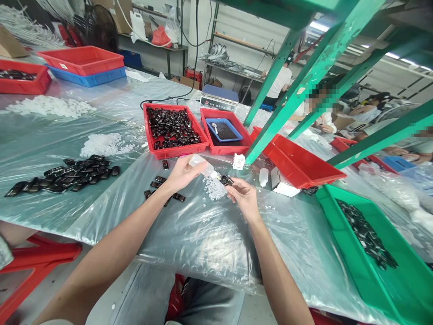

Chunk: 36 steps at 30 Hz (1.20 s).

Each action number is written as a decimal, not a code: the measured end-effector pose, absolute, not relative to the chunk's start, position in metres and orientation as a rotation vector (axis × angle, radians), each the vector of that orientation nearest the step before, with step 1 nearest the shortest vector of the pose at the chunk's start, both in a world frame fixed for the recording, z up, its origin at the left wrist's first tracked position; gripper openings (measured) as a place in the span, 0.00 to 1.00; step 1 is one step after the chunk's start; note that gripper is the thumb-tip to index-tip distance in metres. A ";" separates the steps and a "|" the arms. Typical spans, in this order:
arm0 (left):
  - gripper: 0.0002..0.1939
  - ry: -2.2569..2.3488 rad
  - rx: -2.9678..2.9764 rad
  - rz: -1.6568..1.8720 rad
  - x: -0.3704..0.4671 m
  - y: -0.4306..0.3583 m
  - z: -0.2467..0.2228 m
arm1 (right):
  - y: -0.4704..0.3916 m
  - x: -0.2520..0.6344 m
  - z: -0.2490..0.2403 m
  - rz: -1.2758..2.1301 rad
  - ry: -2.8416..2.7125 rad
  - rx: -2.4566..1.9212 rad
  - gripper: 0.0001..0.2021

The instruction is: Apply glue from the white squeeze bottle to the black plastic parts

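Observation:
My left hand (184,172) is closed round a translucent squeeze bottle (205,167), tilted with its nozzle down to the right. The nozzle meets or nearly meets a small black part (226,180), which my right hand (244,194) pinches between its fingertips. Beneath them lies a small pile of clear white pieces (214,188) on the plastic-covered table (209,243). Several black parts (178,197) are scattered left of the pile, near my left forearm. Behind the hands stands a red tray (179,152) full of black parts.
A red tray (230,150) holds a blue tray (225,131). A green post (267,131) rises right of my hands, near a white lump (238,161) and a small bottle (263,177). A green bin (355,266) stands right; black parts (81,174) lie left. People sit at the back right.

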<state>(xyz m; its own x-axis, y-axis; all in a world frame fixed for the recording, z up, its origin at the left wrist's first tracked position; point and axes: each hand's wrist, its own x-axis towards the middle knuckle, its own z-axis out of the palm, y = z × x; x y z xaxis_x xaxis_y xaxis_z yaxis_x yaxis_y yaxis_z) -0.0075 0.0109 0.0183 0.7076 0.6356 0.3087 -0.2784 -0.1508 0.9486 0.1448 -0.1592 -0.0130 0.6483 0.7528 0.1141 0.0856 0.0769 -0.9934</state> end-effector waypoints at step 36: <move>0.17 0.215 1.722 0.926 -0.018 0.001 0.025 | -0.161 0.143 -0.009 0.576 -0.743 -1.406 0.17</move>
<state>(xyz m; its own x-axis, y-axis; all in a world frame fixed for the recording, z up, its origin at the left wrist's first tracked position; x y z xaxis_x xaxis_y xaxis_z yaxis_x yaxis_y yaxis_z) -0.0183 0.0012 0.0249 0.6763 0.5667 0.4706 -0.3017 -0.3697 0.8788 0.1428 -0.1609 -0.0091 0.6540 0.7470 0.1191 0.0713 0.0959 -0.9928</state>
